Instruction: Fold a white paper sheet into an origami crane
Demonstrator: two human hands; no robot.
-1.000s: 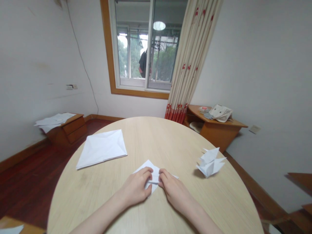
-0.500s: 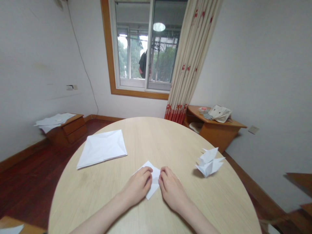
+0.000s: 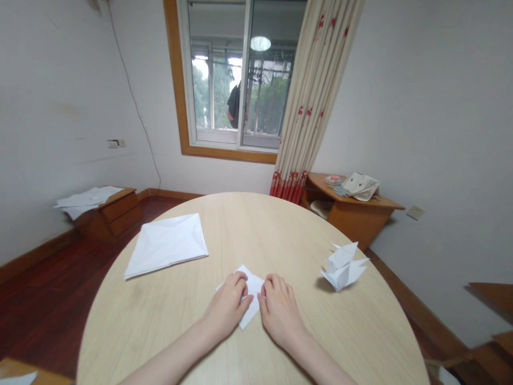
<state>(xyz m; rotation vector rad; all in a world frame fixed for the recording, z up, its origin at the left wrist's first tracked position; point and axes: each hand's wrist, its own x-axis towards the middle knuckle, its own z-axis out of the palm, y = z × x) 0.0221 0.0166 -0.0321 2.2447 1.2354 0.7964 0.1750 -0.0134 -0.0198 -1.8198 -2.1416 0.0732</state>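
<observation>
- Head view, step in hand: a small folded paper (image 3: 254,283) appears to be at a creasing stage, judged from the fingers set along its middle; the next move likely calls for holding the edges aligned while pressing the fold flat.
- Head view, position: the paper lies on the round table (image 3: 256,224), between and partly beneath the left hand (image 3: 227,305) and right hand (image 3: 279,309).
- Head view, hands: close but apart, fingers curled at the paper; pinching or mere pressing cannot be told.
</observation>
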